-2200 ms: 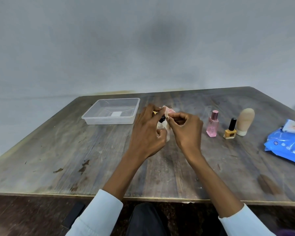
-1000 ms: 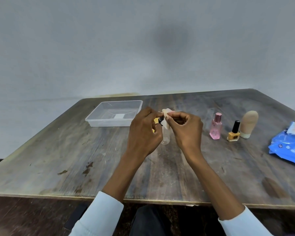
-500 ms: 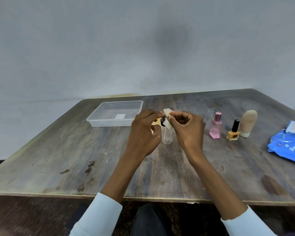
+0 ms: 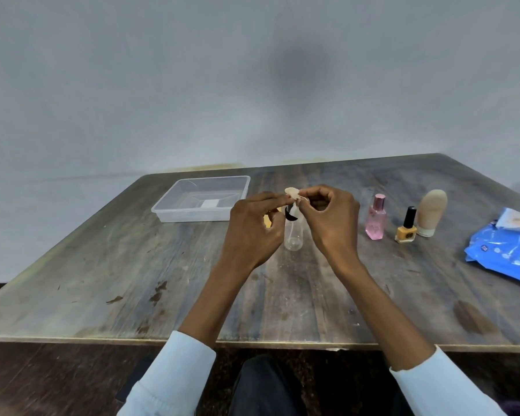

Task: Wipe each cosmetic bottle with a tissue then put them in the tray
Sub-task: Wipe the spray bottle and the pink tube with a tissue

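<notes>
Both hands, left hand (image 4: 252,232) and right hand (image 4: 327,220), pinch a tissue (image 4: 293,196) over the clear bottle (image 4: 293,237) standing mid-worktop. The tray (image 4: 174,216) holds no bottles; three more bottles (image 4: 404,225) wait unwiped, likely.

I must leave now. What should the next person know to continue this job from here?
Left hand and right hand both pinch the tissue at the top of the clear bottle, which stands on the table.
Tray holds no bottle.
Pink perfume bottle, yellow nail polish and beige bottle wait on the right.
Left: wipe all four, then tray them.
</notes>
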